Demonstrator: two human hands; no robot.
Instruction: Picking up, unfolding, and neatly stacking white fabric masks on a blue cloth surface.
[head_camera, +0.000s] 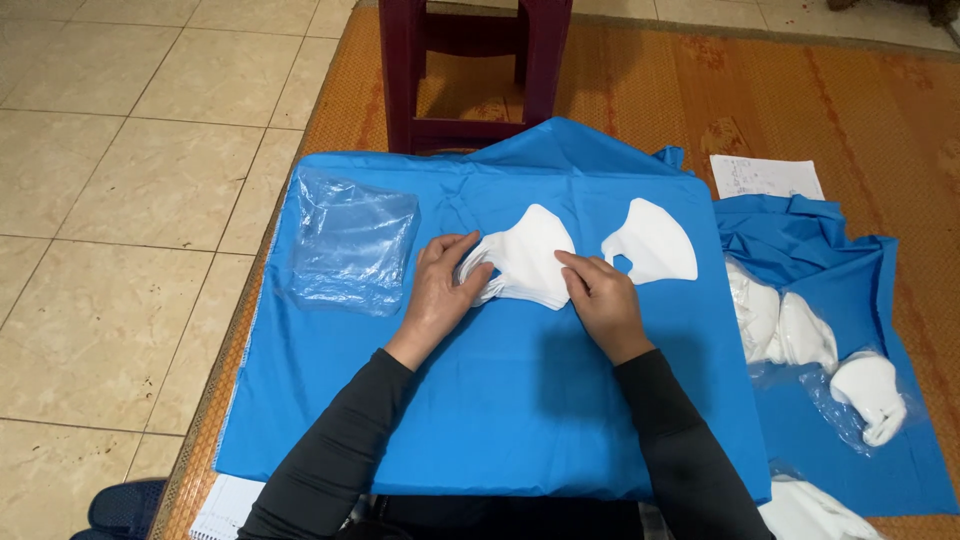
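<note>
Head view shows my left hand (440, 290) and right hand (598, 295) both closed on the stack of white masks (525, 262) lying mid blue cloth (520, 400), so I judge pinching both ends evenly keeps edges aligned.

Lighting: even, moderately bright, soft overhead source. Shadows: one faint dark patch lay on the blue cloth (520, 400) at lower centre, beneath the forearms. Glare: mild sheen on the clear plastic bags (352, 240), centre left. Focus: sharp throughout; slight wide-angle bending at the frame edges.
</note>
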